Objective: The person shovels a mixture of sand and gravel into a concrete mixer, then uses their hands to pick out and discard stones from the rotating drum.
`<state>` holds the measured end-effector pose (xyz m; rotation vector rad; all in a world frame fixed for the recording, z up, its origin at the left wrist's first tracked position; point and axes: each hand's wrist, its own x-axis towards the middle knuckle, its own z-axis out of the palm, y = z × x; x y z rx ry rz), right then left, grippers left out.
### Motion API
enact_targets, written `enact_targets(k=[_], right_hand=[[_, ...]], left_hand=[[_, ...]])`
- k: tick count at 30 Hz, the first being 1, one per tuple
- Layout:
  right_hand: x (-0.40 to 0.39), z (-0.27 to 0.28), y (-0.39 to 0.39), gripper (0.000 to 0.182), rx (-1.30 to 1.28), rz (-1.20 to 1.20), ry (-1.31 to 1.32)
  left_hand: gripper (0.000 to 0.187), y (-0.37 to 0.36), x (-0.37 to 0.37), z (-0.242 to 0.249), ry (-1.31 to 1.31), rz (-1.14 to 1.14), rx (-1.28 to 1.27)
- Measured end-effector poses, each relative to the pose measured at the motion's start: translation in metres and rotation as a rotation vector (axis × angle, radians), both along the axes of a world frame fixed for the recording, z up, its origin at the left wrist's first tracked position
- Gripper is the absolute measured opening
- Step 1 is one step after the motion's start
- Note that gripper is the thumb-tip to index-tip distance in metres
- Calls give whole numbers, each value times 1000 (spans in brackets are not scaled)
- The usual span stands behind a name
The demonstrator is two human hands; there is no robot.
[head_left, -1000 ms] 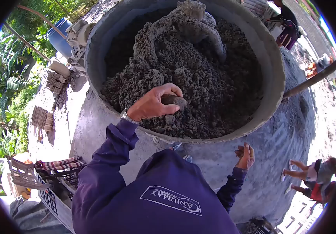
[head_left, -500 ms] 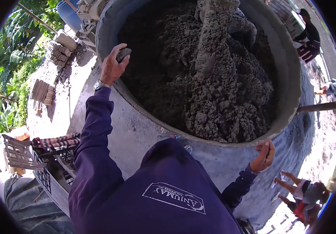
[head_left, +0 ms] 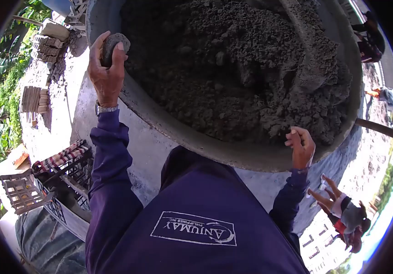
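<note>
Head view: a grey lump [head_left: 113,43] is at the left side of a big round pan [head_left: 187,145], beside its rim; how high it is above the rim, I cannot tell.
Left hand: this hand [head_left: 106,75] is closed around the lump, with the thumb on one side and the fingers on the other side.
Wrist: a metal watch [head_left: 106,109] sits between the left hand and the purple sleeve [head_left: 109,157].
Right hand: this hand [head_left: 302,148] is over the near right rim of the pan, its fingers half curled; whether it pinches something, I cannot tell.
Mixture: grey, crumbly mixture [head_left: 224,96] lies in the pan, heaped higher toward the right, darker in the shadow at left.
Mixing part: a thick bar [head_left: 307,45], coated with the same grey, reaches down into the heap.
Left ground: a stack of flat pieces [head_left: 33,99] stands apart from the pan; nearer are a crate [head_left: 25,192] and a checkered cloth [head_left: 61,157].
Right side: one person [head_left: 371,39] is near the far rim, and two people [head_left: 349,214] are farther below.
</note>
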<state>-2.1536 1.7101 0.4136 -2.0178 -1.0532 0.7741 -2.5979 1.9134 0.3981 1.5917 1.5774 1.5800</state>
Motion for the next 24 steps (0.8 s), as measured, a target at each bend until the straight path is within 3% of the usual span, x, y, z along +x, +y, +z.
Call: enact_targets(k=[1,3,5,7,9,14,16,17,19,22,24], right_hand=[[-1,2,18,25,-104,166,-9],[-16,13,60,32,-254,517,-329],[-25,2,104,36,-268,788,-421],[-44,-21,146,34,-337,855,-386],[-59,-61,179,34,-340,968,-517],[-97,-199,211,33,-501,1034,-430],[-109,-249,203,34,-330,1001,-461],[-116,-252,200,34,-328,1013,-459],[-136,-253,185,37,-280,940,-740],[-146,-238,179,40,-183,867,-827],[-150,-240,178,42,-264,874,-825]], left_hand=[[36,2,-2,-1,-4,-4,-4],[36,6,-6,-3,73,-10,-42],[36,9,-10,-8,136,-9,-9],[36,11,-12,-10,200,-5,23],[36,10,-11,-6,120,-16,-68],[36,15,-12,-9,130,-25,-95],[36,17,-12,-11,172,-12,-67],[37,16,-9,-10,185,-17,-64],[37,17,-10,-8,199,-17,-73],[37,20,-13,-8,188,-10,-110],[37,22,-15,-8,207,-42,-114]])
